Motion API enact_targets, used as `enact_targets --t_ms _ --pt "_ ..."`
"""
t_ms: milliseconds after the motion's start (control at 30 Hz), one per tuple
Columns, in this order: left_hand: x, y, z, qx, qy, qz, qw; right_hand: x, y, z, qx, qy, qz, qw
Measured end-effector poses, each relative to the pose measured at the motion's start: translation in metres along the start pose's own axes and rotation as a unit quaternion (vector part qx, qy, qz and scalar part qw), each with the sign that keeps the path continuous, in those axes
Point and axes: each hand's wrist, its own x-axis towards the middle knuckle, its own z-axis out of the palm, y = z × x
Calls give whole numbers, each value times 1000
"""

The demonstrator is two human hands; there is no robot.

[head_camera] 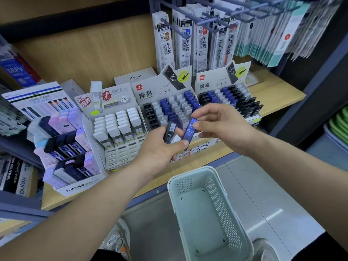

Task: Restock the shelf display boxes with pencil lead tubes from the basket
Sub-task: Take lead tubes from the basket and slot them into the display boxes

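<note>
while facing a wooden shelf crowded with stationery, looking down over both forearms. below the shelf's front edge, on the grey floor: a pale green basket with perforated walls, standing upright. above, hanging on hooks: long refill packs. along the shelf, side by side: a tiered box of pastel and dark tubes at far left, then a white-capped box, then a middle display box and a right display box, filled alike with rows of black, white and blue lead tubes. in front of the middle display box, above the gap between shelf and basket: left hand curled round a black tube, with something white tucked beside it, not clear what. right hand pinching a blue tube marked hb 0.7 by its upper end between thumb and fingers, tilted, lower end just beside the left thumb.
</note>
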Motion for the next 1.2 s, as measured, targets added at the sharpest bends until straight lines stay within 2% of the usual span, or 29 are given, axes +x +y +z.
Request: enact_targets --t_ms 300,533,833,1200 --pt "8 16 25 -12 -52 -30 998 -19 6 -62 -138 133 -31 981" --pt "15 28 41 -24 -87 -8 996 -10 6 -118 -321 256 -50 910" --pt "24 31 54 -59 -75 -21 995 39 30 -132 -438 217 -63 870" --pt "31 20 46 -82 -97 -33 991 53 43 -134 -473 206 -81 853"
